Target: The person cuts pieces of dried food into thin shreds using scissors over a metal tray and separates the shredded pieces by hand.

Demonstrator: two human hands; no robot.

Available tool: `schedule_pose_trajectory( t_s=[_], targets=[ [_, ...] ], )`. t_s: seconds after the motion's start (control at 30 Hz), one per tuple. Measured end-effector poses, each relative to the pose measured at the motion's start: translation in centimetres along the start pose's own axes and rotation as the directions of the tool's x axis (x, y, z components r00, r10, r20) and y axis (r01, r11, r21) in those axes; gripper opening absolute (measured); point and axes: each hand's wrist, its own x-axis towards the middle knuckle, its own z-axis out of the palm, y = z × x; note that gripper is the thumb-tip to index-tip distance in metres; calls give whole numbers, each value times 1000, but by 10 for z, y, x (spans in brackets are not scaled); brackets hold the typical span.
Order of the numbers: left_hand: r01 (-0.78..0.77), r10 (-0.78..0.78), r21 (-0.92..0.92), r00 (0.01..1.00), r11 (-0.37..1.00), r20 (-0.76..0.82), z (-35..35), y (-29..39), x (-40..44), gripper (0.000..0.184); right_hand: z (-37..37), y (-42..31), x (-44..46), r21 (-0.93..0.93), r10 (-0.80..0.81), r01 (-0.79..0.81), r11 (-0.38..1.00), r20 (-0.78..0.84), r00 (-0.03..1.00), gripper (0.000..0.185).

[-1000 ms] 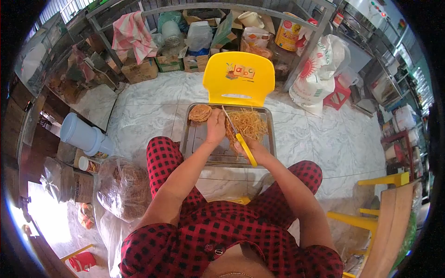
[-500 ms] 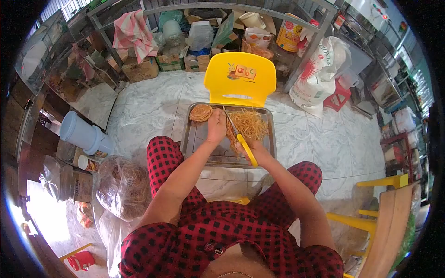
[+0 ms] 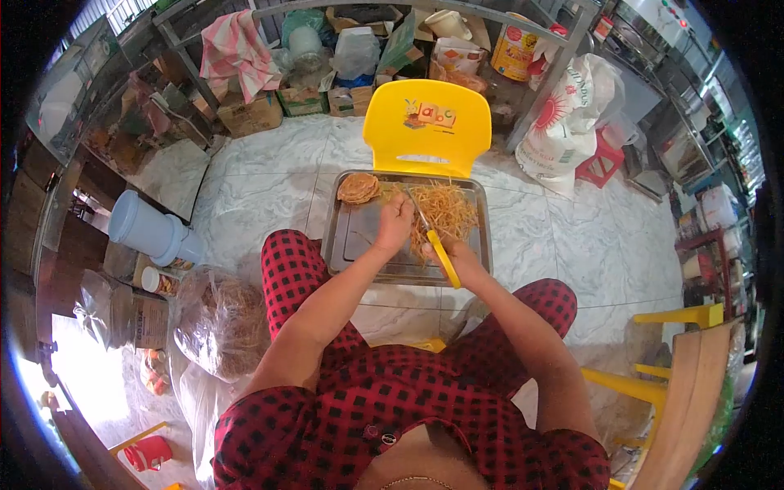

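Observation:
A metal tray lies in front of a yellow chair. Flat round brown pieces are stacked at its back left. A heap of thin golden-brown strips covers the right half. My right hand is closed on the yellow handle of the scissors, whose blades point up and left along the heap. My left hand is beside the blades, its fingers bent together at the heap's left edge; what it holds is too small to make out.
Blue-grey buckets and a clear bag of brown material are at the left. Cardboard boxes lie under a metal rack at the back. A white sack and yellow stool legs are at the right.
The view has shifted slightly, moving the tray and chair up a little. My left hand has turned and moved slightly right and down. The scissors remain in my right hand.

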Motion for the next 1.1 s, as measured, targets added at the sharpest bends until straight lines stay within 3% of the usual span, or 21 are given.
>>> schedule_pose_trajectory(
  t_s=[0.07, 0.1, 0.13, 0.2, 0.27, 0.33, 0.4, 0.43, 0.5, 0.53, 0.6, 0.7, 0.8, 0.93, 1.0, 1.03, 1.1],
  targets=[
    [123, -120, -81, 992, 989, 43, 0, 6, -2, 14, -8, 0, -2, -28, 112, -110, 994, 69, 991, 62],
    [129, -125, -77, 991, 989, 48, -1, 6, -1, 14, -9, 12, 1, -13, 71, -71, 997, 53, 996, 66],
    [187, -186, -25, 981, 982, 55, -4, 5, 2, 14, -14, 0, -4, -4, 79, -79, 997, 49, 996, 66],
    [257, -260, 40, 962, 966, 79, -12, -4, 7, 14, -30, -19, -18, 156, 229, -245, 957, 117, 967, 64],
    [269, -321, 303, 937, 914, 138, -27, -26, 15, 13, -40, -10, -23, 229, 224, -238, 944, 89, 971, 60],
    [305, -372, 333, 915, 892, 159, -38, -30, 17, 17, -56, -20, -36, 438, 184, -191, 879, 60, 981, 57],
    [91, -286, 673, 940, 734, 186, -45, -39, 19, 25, -71, -22, -50, 505, 150, -161, 848, 63, 987, 55],
    [87, -291, 679, 937, 729, 192, -46, -42, 18, 25, -77, -22, -57, 485, 107, -103, 868, 20, 994, 55],
    [86, -232, 716, 967, 693, 108, -42, -40, 14, 46, -90, -18, -69, 461, 10, 18, 887, -58, 998, 54],
    [75, -231, 722, 966, 688, 120, -38, -35, 10, 46, -95, -17, -74, 470, 13, 22, 882, -70, 997, 54],
    [-24, -212, 789, 958, 614, 195, -23, -25, -1, 70, -108, -15, -85, 490, -167, 230, 841, -170, 971, 55],
    [-25, -260, 824, 943, 566, 207, 1, -26, -5, 79, -121, -9, -88, 538, -141, 267, 800, -264, 954, 57],
    [-119, -152, 835, 960, 537, 235, 26, -17, -7, 71, -128, -14, -91, 563, -135, 333, 756, -364, 922, 57],
    [-143, -158, 839, 952, 524, 261, 50, -7, -4, 54, -130, -13, -86, 593, -118, 340, 730, -380, 917, 54],
    [-242, -215, 760, 868, 603, 447, 57, -5, -4, 36, -126, -19, -84, 501, -95, 254, 827, -320, 943, 55],
    [-230, -216, 773, 878, 591, 427, 56, -10, -4, 36, -122, -21, -81, 509, -110, 259, 821, -304, 946, 55],
    [-366, -287, 760, 768, 537, 573, 48, -25, 0, 28, -117, -23, -75, 571, -74, 208, 794, -250, 965, 55]
  ],
)
